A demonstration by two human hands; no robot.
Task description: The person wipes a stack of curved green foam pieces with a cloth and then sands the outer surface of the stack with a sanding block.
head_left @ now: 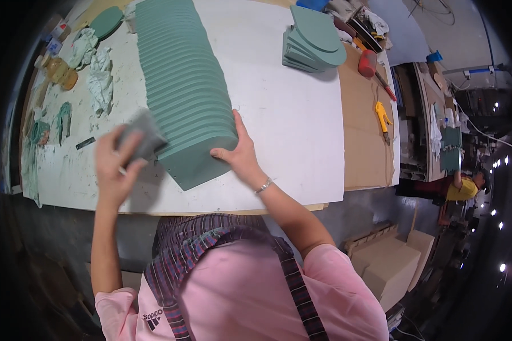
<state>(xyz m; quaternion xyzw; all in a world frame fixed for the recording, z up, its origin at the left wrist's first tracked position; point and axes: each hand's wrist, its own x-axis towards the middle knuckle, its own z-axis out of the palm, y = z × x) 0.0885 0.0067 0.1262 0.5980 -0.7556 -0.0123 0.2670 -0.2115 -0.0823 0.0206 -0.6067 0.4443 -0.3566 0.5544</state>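
A long row of overlapping green panels (179, 68) with rounded ends runs away from me over the white table. My left hand (116, 162) is closed round a grey sanding block (144, 136), which is blurred by motion and beside the row's left edge near its front. With my right hand (242, 150) I grip the nearest green panel (196, 165), thumb on its face and fingers along the right side of the row. The finger undersides are hidden.
More green panels (313, 42) are stacked at the far right. A red mallet (367, 63) and a yellow-handled tool (383, 116) lie on brown board. Rags (101, 79), an amber jar (62, 74) and a putty-smeared tool (64, 119) lie left. Another person (463, 187) works at far right.
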